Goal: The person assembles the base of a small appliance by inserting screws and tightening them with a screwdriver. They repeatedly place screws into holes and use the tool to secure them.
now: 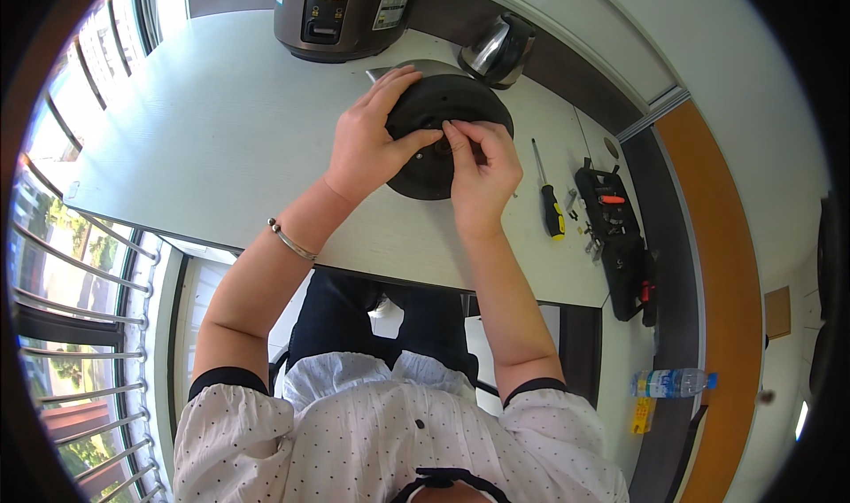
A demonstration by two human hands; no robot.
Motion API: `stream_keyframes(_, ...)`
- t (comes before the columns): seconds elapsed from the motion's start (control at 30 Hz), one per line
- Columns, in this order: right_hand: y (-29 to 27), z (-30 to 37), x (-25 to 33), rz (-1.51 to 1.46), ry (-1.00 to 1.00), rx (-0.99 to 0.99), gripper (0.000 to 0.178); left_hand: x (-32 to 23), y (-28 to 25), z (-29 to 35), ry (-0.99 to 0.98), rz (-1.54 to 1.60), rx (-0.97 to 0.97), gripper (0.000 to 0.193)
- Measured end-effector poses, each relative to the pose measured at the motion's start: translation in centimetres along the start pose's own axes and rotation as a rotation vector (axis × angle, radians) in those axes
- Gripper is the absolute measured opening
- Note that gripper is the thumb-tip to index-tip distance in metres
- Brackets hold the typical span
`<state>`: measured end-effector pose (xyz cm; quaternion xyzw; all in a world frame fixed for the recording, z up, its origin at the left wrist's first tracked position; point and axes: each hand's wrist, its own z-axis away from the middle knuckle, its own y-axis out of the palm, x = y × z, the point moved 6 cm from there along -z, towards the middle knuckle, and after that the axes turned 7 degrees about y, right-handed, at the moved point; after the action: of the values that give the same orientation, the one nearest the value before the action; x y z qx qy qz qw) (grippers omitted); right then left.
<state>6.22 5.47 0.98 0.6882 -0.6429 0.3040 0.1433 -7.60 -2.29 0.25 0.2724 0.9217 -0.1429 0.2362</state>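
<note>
A round black appliance base (423, 181) with small holes faces up on the white table in front of me. A silver metal edge (427, 66) shows behind its far rim. Spread across the base's left side, my left hand (367, 140) grips the rim with its fingers, its thumb reaching to the middle. My right hand (485, 171) is closed in a pinch at the centre of the base, by the left thumb. Whatever sits between those fingertips is hidden. To the right lies a screwdriver (552, 211) with a yellow and black handle.
A brown electric cooker (345, 16) stands at the back, with a silver and black kettle (498, 51) to its right. An open black tool case (611, 211) lies at the right, small loose parts (574, 206) beside it. Farther down the right is a water bottle (671, 383).
</note>
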Motion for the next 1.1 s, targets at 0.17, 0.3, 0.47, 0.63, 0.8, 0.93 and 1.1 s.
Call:
stream_keyframes(0.17,-0.1,0.3,1.3,0.212,-0.257,-0.046,0.01,-0.1,0.0,0.0,0.01,-0.008,0.001,0.06)
stream_keyframes(0.3,-0.1,0.5,1.5,0.218,-0.284,-0.059,0.009,0.0,0.1,0.0,0.004,-0.011,0.003,0.059)
stream_keyframes(0.47,-0.1,0.6,1.2,0.164,-0.281,-0.084,0.01,0.1,0.1,0.1,0.029,0.004,-0.013,0.059)
stream_keyframes(0.63,-0.4,0.4,0.6,0.177,-0.231,-0.112,0.013,-0.2,0.3,0.0,0.039,0.003,-0.003,0.059)
stream_keyframes(0.8,-0.8,0.2,1.6,0.233,-0.364,-0.089,0.015,-0.3,0.3,0.1,0.054,-0.013,0.003,0.059)
stream_keyframes(0.93,-1.0,0.1,1.9,0.283,-0.455,-0.064,0.015,-0.3,0.3,0.1,0.06,-0.022,0.006,0.058)
stream_keyframes(1.1,-1.0,0.2,1.6,0.227,-0.436,-0.035,0.016,-0.4,0.3,0.1,0.072,-0.028,0.003,0.059)
